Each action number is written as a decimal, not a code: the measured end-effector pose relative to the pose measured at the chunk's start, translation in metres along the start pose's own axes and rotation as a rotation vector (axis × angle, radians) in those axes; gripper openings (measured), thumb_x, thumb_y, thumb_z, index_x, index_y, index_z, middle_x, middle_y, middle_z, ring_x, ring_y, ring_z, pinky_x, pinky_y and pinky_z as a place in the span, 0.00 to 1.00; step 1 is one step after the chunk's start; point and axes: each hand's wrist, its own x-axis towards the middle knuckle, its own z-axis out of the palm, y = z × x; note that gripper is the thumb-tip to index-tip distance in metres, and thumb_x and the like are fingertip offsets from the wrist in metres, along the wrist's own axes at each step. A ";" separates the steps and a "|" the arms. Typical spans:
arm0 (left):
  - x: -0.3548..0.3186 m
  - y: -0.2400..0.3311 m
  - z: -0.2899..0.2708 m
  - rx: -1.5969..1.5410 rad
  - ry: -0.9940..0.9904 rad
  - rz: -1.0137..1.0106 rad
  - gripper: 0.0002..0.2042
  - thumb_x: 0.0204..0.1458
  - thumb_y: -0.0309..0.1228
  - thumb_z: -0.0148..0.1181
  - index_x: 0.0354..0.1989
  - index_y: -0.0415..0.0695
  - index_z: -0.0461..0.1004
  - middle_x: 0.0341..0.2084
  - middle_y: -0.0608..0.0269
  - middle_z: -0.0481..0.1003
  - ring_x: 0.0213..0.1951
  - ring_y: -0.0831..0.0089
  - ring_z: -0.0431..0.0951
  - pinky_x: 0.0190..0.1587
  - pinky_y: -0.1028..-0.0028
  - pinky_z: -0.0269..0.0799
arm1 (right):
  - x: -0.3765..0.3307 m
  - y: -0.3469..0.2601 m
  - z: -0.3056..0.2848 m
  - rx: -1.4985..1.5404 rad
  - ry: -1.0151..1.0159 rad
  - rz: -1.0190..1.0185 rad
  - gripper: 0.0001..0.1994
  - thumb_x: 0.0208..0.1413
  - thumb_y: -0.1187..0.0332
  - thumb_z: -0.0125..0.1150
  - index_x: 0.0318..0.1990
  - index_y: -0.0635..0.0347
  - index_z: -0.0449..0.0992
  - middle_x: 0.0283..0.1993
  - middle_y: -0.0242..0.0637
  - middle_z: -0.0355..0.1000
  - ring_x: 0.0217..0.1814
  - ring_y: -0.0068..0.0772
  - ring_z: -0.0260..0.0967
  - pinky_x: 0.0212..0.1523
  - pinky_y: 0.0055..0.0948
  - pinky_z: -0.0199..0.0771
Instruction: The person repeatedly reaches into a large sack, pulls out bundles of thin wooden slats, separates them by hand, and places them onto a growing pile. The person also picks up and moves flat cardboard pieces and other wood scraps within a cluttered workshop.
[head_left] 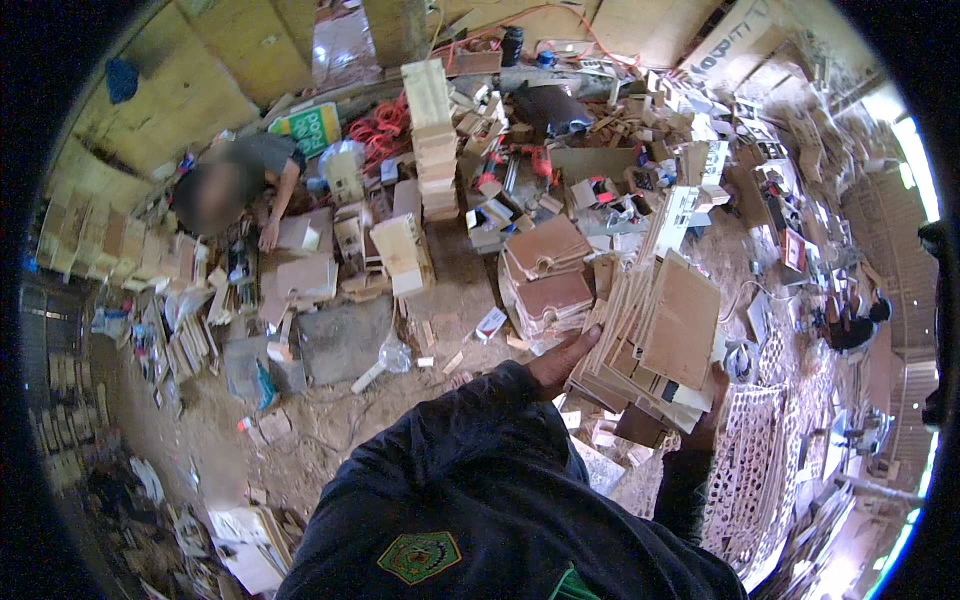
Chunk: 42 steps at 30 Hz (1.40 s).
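Between my two hands is a loose stack of thin wooden panels [683,322], tan and brown, with uneven edges. My left hand [565,362] grips its left side, thumb along the panel edges. On the right side, near the lower corner, my right hand [712,408] clasps the stack; its fingers are partly hidden by the panels. Just beyond my left hand, more brown panels [552,292] with curved cut-outs lie piled up. Both my arms wear dark sleeves.
At the left, another person [285,190] reaches over box-like wooden pieces. A tall stack of wooden blocks [435,170] stands ahead. Red power drills [540,162] and wood scraps crowd the far side. Perforated sheets [745,480] lie at right. More people [850,325] are at far right.
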 end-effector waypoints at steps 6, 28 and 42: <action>0.032 0.081 -0.026 -0.008 -0.001 -0.069 0.38 0.60 0.58 0.47 0.70 0.45 0.48 0.63 0.53 0.63 0.62 0.62 0.68 0.61 0.61 0.68 | 0.049 0.001 0.067 0.022 0.036 -0.023 0.23 0.60 0.50 0.57 0.55 0.56 0.71 0.49 0.35 0.71 0.50 0.32 0.70 0.53 0.36 0.72; 0.278 0.332 -0.135 0.042 -0.222 -0.531 0.36 0.57 0.61 0.49 0.64 0.44 0.60 0.55 0.56 0.71 0.52 0.69 0.76 0.55 0.66 0.74 | 0.249 0.011 0.201 0.081 0.559 -0.223 0.29 0.59 0.48 0.54 0.60 0.60 0.65 0.54 0.39 0.70 0.54 0.34 0.69 0.55 0.35 0.70; 0.339 0.343 -0.071 0.219 -0.564 -0.859 0.39 0.56 0.63 0.48 0.69 0.48 0.56 0.61 0.57 0.68 0.60 0.63 0.70 0.63 0.60 0.65 | 0.184 -0.013 0.254 0.267 0.851 -0.360 0.34 0.59 0.43 0.52 0.62 0.61 0.62 0.56 0.41 0.68 0.55 0.37 0.69 0.55 0.39 0.71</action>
